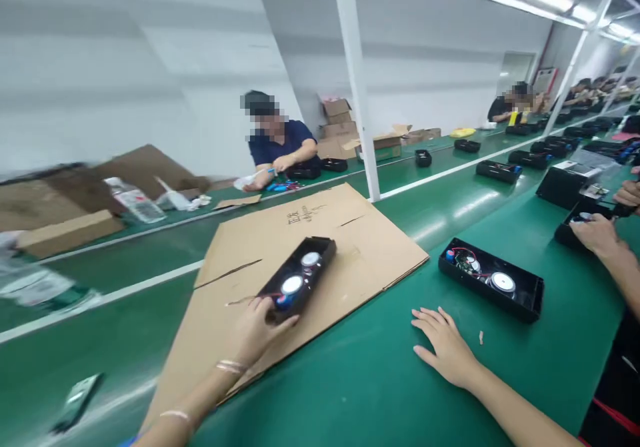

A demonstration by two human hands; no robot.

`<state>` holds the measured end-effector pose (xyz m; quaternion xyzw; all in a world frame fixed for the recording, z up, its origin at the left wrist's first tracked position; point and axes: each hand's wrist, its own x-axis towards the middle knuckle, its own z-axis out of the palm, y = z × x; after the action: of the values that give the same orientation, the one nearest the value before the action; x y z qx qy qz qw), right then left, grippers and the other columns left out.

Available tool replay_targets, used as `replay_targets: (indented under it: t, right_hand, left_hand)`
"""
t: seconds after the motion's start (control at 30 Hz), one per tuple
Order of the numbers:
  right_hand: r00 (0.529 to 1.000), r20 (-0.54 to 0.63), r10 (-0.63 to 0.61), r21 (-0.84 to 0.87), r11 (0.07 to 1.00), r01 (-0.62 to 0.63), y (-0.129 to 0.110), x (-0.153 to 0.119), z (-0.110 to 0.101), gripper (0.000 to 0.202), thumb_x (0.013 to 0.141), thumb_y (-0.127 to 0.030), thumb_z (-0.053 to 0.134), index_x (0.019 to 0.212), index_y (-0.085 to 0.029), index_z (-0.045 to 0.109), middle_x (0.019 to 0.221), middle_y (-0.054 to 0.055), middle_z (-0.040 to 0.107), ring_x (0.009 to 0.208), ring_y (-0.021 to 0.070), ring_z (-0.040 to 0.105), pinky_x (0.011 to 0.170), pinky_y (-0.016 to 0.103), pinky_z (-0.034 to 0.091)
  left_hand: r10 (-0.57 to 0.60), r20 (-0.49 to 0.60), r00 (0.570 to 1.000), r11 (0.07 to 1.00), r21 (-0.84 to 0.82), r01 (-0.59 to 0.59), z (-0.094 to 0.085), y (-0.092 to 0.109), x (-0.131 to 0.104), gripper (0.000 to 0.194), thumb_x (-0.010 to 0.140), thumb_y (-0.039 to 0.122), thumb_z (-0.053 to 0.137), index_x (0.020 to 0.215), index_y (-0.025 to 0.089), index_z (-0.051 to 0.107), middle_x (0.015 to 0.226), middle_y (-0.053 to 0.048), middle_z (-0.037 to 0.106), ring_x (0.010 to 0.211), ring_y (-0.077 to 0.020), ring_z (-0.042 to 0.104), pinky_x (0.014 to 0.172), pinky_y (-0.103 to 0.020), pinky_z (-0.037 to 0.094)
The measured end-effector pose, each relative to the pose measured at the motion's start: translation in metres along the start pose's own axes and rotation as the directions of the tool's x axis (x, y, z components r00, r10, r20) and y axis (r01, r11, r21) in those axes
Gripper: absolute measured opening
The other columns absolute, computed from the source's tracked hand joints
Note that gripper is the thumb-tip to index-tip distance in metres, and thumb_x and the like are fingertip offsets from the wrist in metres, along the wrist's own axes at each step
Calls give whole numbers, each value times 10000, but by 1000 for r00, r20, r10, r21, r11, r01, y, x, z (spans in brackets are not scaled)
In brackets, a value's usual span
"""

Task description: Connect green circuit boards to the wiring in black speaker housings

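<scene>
My left hand (265, 330) grips the near end of a black speaker housing (300, 277), its fingers wrapped round the edge. Two round silver-white speaker backs and a blue part with a red wire show inside it. The housing lies over a flat cardboard sheet (373, 240) with handwriting on it. On the green bench to the right, my right hand (443, 347) is spread with nothing in it. Just beyond that hand sits a second black housing (493, 280), holding a circuit board, red wires and round parts.
A co-worker (283, 137) sits across the line. At the right edge, another person's hands (600, 233) work on a black housing. A white post (357, 87) rises behind the cardboard. Plastic bottles (134, 200) stand or lie left.
</scene>
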<state>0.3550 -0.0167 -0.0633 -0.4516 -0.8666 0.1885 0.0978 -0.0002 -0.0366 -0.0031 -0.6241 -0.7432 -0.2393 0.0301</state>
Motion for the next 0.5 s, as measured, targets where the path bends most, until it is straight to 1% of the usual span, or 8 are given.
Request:
replay_targets:
  t: [0.13, 0.23, 0.3, 0.37, 0.43, 0.5]
  right_hand:
    - [999, -29, -16, -27, 1000, 15, 6, 2, 2, 389, 869, -384, 413, 1203, -207, 506, 1376, 38, 410, 1292, 219, 319, 1094, 488, 189]
    - [999, -44, -27, -59, 998, 24, 14, 4, 5, 385, 874, -398, 396, 1197, -219, 503, 1376, 36, 409, 1292, 223, 322, 1087, 498, 201]
    - [998, -55, -39, -82, 996, 34, 21, 5, 9, 391, 873, -417, 389, 1196, -227, 500, 1372, 36, 416, 1287, 228, 331, 1081, 506, 214]
    - [996, -72, -54, -103, 994, 46, 28, 7, 12, 405, 871, -444, 383, 1197, -232, 499, 1366, 40, 422, 1283, 236, 339, 1074, 516, 226]
    - [994, -88, -66, -125, 991, 55, 34, 9, 15, 423, 869, -468, 375, 1196, -232, 501, 1360, 48, 430, 1279, 246, 346, 1067, 528, 236]
    - [992, -99, -76, -148, 987, 61, 39, 9, 17, 435, 869, -480, 366, 1196, -229, 503, 1352, 55, 439, 1274, 254, 354, 1060, 533, 249]
  left_hand:
    - [112, 57, 992, 985, -141, -103, -26, -6, -70, 298, 655, 505, 580, 693, 232, 467, 666, -1, 554, 586, -186, 559, 545, -279, 457]
    - [202, 137, 970, 962, -213, -170, -47, -3, -112, 237, 654, 397, 637, 752, 231, 499, 743, -3, 578, 637, -171, 569, 587, -259, 468]
    - [253, 229, 940, 952, -233, -199, -59, 0, -129, 240, 608, 324, 687, 738, 224, 512, 775, -7, 590, 668, -169, 569, 603, -247, 468]
    - [272, 318, 908, 951, -235, -202, -66, 1, -140, 289, 542, 284, 740, 721, 215, 524, 798, -14, 600, 684, -172, 564, 607, -242, 465]
    - [265, 380, 886, 954, -239, -183, -67, -1, -147, 349, 478, 272, 786, 718, 206, 543, 819, -25, 613, 701, -181, 565, 612, -246, 465]
    - [245, 407, 880, 953, -269, -141, -64, -6, -151, 375, 442, 259, 811, 724, 204, 570, 843, -37, 631, 735, -195, 578, 637, -253, 472]
